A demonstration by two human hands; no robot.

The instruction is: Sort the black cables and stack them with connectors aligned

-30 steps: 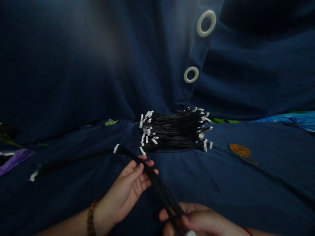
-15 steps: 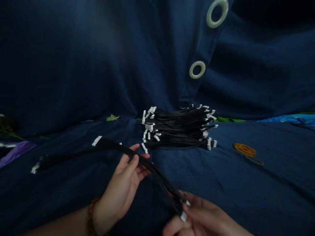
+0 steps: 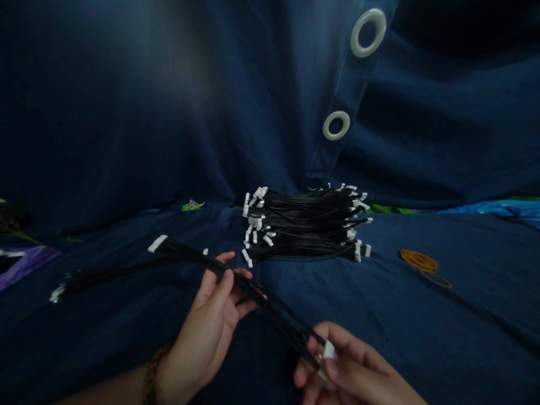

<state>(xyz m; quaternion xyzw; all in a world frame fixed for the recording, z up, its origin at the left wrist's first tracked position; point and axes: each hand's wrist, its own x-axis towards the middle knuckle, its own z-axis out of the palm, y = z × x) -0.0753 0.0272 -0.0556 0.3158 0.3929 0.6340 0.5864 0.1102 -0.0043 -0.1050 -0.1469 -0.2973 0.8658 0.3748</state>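
Note:
A loose bunch of black wires with white connector ends (image 3: 236, 275) runs across my left hand (image 3: 206, 320), which grips it between thumb and fingers. My right hand (image 3: 346, 365) pinches the bunch's near end at a white connector (image 3: 328, 350). One white connector (image 3: 157, 243) sticks out past my left hand, and the far ends (image 3: 57, 293) lie on the cloth at left. Just beyond my left hand stands a large stack of similar wires (image 3: 304, 225), white connectors at both ends.
A navy cloth (image 3: 422, 315) covers the surface, and a navy curtain with white grommets (image 3: 368, 32) hangs behind. An orange rubber band bundle (image 3: 419, 261) lies at right. A purple item (image 3: 25, 267) sits at far left, and blue patterned fabric (image 3: 498, 209) lies at back right.
My right hand has risen and moved right, drawing the wire ends with it, and its connectors now show clearly. The wires have spread a little near that hand. The view has shifted slightly.

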